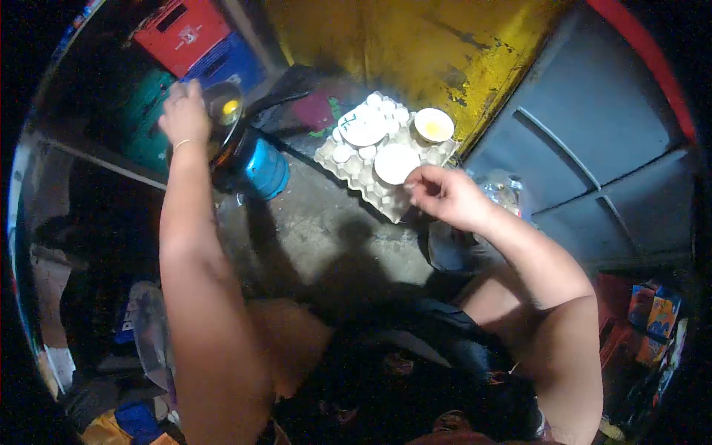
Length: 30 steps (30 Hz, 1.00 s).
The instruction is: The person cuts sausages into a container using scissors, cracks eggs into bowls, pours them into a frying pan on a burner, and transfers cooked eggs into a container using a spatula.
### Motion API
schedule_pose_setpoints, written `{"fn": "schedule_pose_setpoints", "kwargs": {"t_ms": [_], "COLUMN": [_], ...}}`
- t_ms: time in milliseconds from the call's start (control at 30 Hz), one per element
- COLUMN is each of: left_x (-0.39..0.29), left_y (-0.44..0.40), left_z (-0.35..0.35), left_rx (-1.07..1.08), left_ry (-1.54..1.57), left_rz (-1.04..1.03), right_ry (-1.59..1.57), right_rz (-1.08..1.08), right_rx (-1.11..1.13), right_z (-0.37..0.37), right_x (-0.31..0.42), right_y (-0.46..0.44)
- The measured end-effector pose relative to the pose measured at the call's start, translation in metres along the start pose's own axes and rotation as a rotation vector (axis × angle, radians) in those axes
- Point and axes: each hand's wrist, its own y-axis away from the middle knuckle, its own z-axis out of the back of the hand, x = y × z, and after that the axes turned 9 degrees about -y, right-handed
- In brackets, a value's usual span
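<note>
My left hand [184, 115] is at the left edge of a dark pan [215, 133], its fingers curled and partly hidden from me. A raw egg with a bright yellow yolk [231, 107] lies in the pan. Over at the egg tray, my right hand [449, 196] has thumb and fingers pinched together; anything between them is too small to make out. Just beyond those fingertips sits a white bowl [397, 163] on the grey egg tray [386, 204]. A second bowl [434, 126] holds something yellow. White eggs [341, 153] and a white dish with green marks [362, 130] share the tray.
Below the pan stands a blue gas canister [267, 170]. Red [182, 33], blue [226, 67] and green [144, 122] crates are at the upper left. A worn yellow panel [415, 44] and grey metal doors [593, 141] border the far and right sides.
</note>
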Motion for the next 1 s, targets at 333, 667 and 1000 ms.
{"fn": "schedule_pose_setpoints", "kwargs": {"t_ms": [333,667,1000], "left_x": [0.029,0.043,0.055], "left_y": [0.055,0.165,0.198], "left_z": [0.023,0.071,0.072], "left_rx": [0.011,0.130,0.159], "left_ry": [0.948,1.232,1.307], "left_rz": [0.315,0.315,0.420], "right_ry": [0.443,0.279,0.175], "right_rz": [1.157,1.026,0.844], "right_rx": [-1.295,-0.700,-0.313], "right_z": [0.126,0.070,0.010], "right_x": [0.199,0.190,0.187], "right_y": [0.151,0.167,0.169]}}
